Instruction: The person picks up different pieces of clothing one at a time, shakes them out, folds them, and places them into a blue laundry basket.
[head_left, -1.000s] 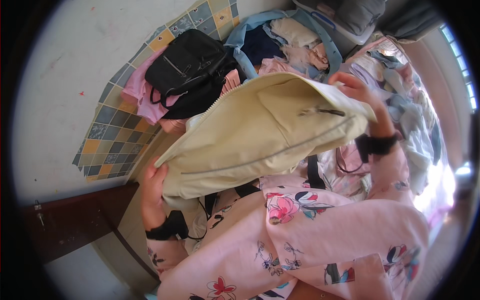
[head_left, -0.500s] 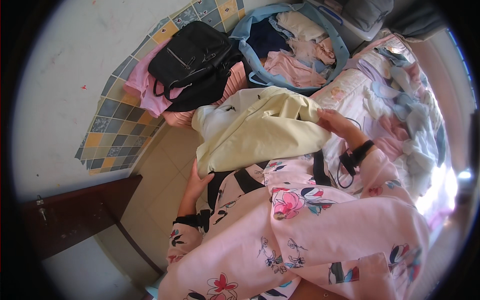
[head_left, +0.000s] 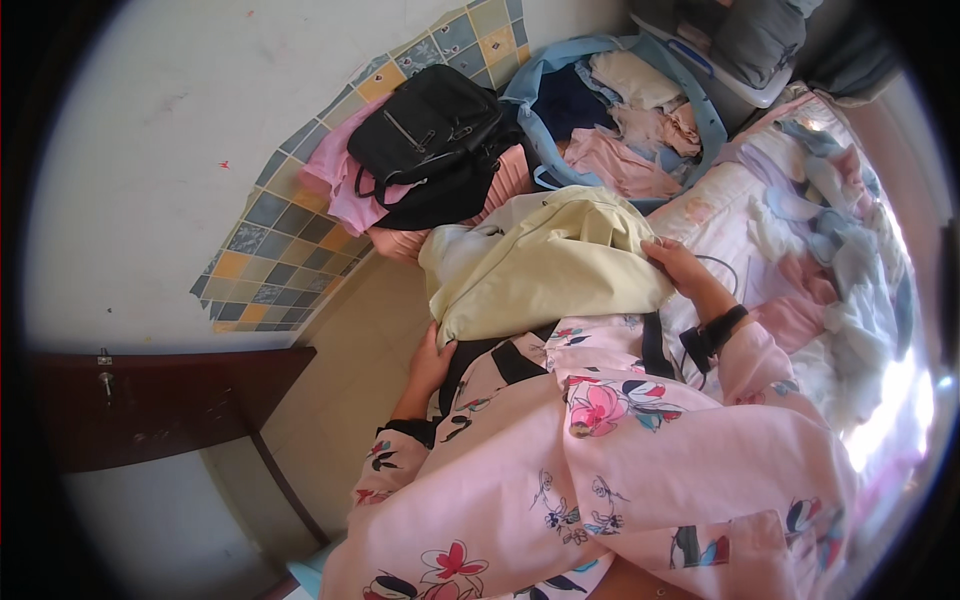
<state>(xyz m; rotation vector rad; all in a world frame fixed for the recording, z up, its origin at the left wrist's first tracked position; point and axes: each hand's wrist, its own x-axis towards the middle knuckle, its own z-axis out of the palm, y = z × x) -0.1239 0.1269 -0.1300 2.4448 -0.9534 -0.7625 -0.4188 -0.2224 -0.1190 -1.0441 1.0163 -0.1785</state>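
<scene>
A pale yellow garment with a long dark seam lies across my lap, its whitish inner side showing at the far left. At its near left corner, my left hand is closed on the edge, with the thumb toward the cloth. My right hand pinches the right edge, its fingertips partly hidden by the fabric. Beneath the garment is the pink floral clothing that I wear. Black bands circle both wrists.
A black backpack rests on pink cloth at the far left. Beyond the garment stands a blue fabric basket of folded clothes. Loose clothes cover the bed on the right. A dark red wooden panel is at left.
The view has swung, so the surroundings appear farther right and mostly lower. My left hand has closed on the garment's near corner, while my right hand keeps its hold.
</scene>
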